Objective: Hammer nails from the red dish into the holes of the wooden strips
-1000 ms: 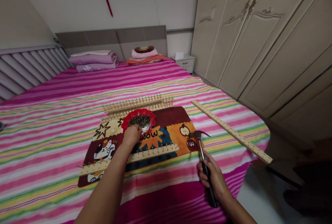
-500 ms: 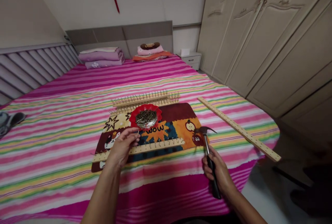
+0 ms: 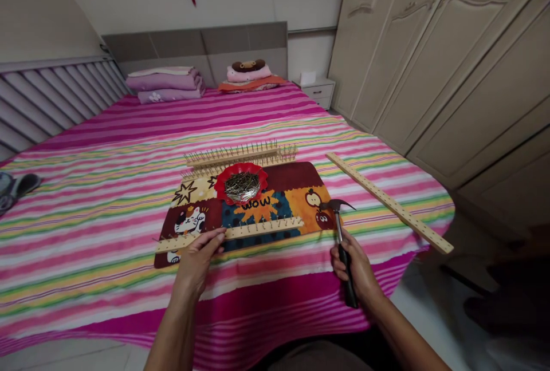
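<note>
My left hand (image 3: 200, 259) is closed in a pinch at the near wooden strip (image 3: 249, 231), its fingertips over the strip. The nail in that pinch is mostly hidden by the fingers. Several nails stand upright along the strip's right part, and one leans at its left end. My right hand (image 3: 354, 265) grips a claw hammer (image 3: 339, 228) by its black handle, with the head raised to the right of the strip. Behind the strip, a red scalloped bowl (image 3: 220, 185) holds a heap of loose nails (image 3: 243, 186). A printed mat (image 3: 296, 179) lies under bowl and strip.
Behind the bowl lie wooden strips (image 3: 234, 157) bristling with nails, points of contact to the bowl unclear. A long drilled strip (image 3: 391, 204) lies at the right on the striped bed (image 3: 107, 233). Folded bedding (image 3: 165, 85) sits by the headboard; a wardrobe (image 3: 421, 73) stands right.
My left hand has come down from beside the bowl to the near strip, bringing the nail with it. The hammer stays in my right hand. The view has tilted slightly downward.
</note>
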Demonstrator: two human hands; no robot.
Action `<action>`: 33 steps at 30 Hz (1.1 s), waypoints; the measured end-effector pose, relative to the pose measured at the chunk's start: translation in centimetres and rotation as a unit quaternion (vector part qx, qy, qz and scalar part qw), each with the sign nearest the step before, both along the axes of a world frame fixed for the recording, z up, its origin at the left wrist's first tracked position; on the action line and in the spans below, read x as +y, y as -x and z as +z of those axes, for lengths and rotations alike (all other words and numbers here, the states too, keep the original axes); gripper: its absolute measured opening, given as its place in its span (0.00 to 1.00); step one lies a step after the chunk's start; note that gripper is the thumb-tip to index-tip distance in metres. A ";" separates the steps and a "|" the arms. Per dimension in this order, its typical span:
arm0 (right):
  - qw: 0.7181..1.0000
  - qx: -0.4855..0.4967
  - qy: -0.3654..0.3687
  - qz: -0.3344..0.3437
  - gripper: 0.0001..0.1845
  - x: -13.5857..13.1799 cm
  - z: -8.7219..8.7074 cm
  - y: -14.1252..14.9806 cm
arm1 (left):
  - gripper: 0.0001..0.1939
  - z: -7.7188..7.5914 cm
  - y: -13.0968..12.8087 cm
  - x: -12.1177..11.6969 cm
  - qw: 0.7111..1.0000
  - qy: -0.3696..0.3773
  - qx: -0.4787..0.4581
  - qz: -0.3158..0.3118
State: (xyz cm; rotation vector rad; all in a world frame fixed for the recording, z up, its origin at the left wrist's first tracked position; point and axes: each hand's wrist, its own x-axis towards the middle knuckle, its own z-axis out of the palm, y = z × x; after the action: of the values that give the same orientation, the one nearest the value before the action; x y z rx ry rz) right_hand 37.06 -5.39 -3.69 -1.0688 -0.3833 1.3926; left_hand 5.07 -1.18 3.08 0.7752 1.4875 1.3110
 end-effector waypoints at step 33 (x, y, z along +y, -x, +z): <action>0.990 -0.087 0.009 0.111 0.35 -2.4 6.5 4.0 | 0.10 -3.2 -3.8 0.9 0.940 -0.057 0.337 0.004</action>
State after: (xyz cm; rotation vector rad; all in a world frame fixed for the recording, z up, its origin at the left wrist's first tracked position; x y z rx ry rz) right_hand 33.10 -7.79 2.76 -1.1946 -0.6346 1.5047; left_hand 8.86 -0.32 -0.16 1.3908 1.9493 1.1985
